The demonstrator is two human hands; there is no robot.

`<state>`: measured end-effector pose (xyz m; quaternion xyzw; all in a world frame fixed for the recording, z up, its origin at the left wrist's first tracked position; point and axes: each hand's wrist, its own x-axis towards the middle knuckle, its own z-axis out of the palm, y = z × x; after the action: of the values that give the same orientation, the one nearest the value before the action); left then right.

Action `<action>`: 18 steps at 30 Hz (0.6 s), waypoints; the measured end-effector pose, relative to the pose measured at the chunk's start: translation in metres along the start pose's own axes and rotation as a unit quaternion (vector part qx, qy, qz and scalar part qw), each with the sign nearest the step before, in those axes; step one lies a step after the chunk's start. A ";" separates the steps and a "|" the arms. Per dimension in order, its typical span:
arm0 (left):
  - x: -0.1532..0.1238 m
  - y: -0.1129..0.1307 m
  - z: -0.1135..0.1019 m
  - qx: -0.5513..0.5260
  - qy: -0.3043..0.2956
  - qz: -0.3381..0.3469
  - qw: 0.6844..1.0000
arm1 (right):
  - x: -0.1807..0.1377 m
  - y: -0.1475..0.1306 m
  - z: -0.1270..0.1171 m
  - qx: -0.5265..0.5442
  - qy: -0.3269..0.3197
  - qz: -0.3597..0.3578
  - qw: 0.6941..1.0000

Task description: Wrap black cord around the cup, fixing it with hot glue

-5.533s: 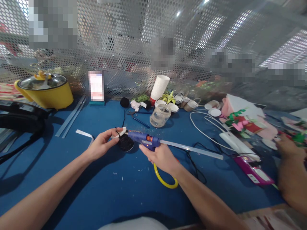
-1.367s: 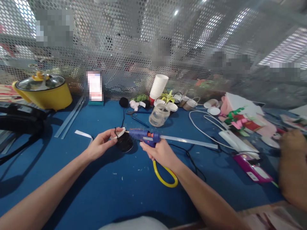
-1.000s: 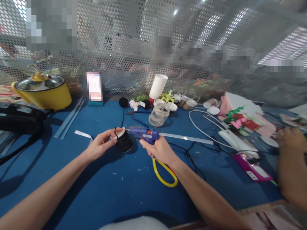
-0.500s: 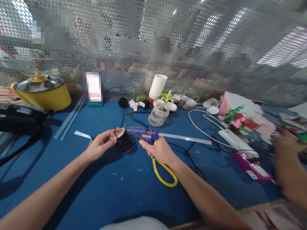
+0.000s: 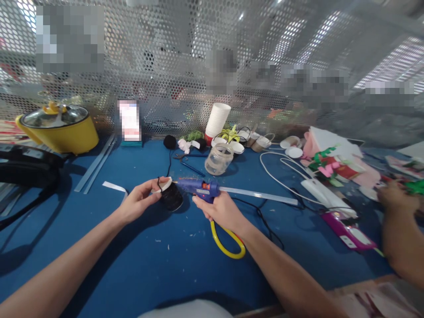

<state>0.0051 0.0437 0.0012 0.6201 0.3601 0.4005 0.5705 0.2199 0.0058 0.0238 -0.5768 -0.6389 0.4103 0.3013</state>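
My left hand point(image 5: 141, 199) pinches the white rim of a small paper cup point(image 5: 172, 198) wrapped in black yarn, tilted with its mouth toward the upper left. From the cup a strand of black yarn point(image 5: 169, 164) runs back to a black yarn ball point(image 5: 169, 141). In my right hand point(image 5: 225, 211) is a blue hot glue gun point(image 5: 201, 187), its nozzle at the cup's rim; whether they touch I cannot tell. A clear glue stick point(image 5: 258, 194) sticks out of its back. Below my right hand lies a yellow-handled tool point(image 5: 228, 251), partly hidden.
A clear jar point(image 5: 219, 160), pliers point(image 5: 192, 167) and stacked white cups point(image 5: 218, 119) stand or lie beyond my hands. A yellow pot point(image 5: 59, 130) and phone point(image 5: 130, 121) are at the left. Rightward are a power strip point(image 5: 326, 196), purple box point(image 5: 347, 232) and another person's hand point(image 5: 397, 194).
The glue gun has tipped slightly, its glue stick's rear end now a little lower and farther right. The cup stays nearly in place. The other person's hand has shifted slightly right.
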 end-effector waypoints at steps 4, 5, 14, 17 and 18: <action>0.000 -0.001 -0.001 0.016 -0.005 0.008 1.000 | -0.003 -0.002 0.000 -0.001 -0.003 0.004 1.000; 0.000 -0.001 -0.001 0.018 -0.007 0.009 1.000 | -0.004 -0.003 0.000 -0.001 -0.004 0.005 1.000; 0.000 0.001 0.000 0.023 -0.008 0.012 1.000 | -0.009 -0.006 0.003 -0.009 -0.015 0.015 1.000; -0.001 0.002 0.000 0.019 -0.008 0.010 1.000 | -0.010 -0.007 0.007 -0.013 -0.023 0.010 1.000; -0.001 0.002 0.001 0.019 -0.008 0.008 1.000 | -0.010 -0.007 0.008 -0.014 -0.024 0.011 1.000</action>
<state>0.0053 0.0425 0.0032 0.6367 0.3582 0.3934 0.5582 0.2111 -0.0057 0.0275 -0.5781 -0.6451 0.4182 0.2735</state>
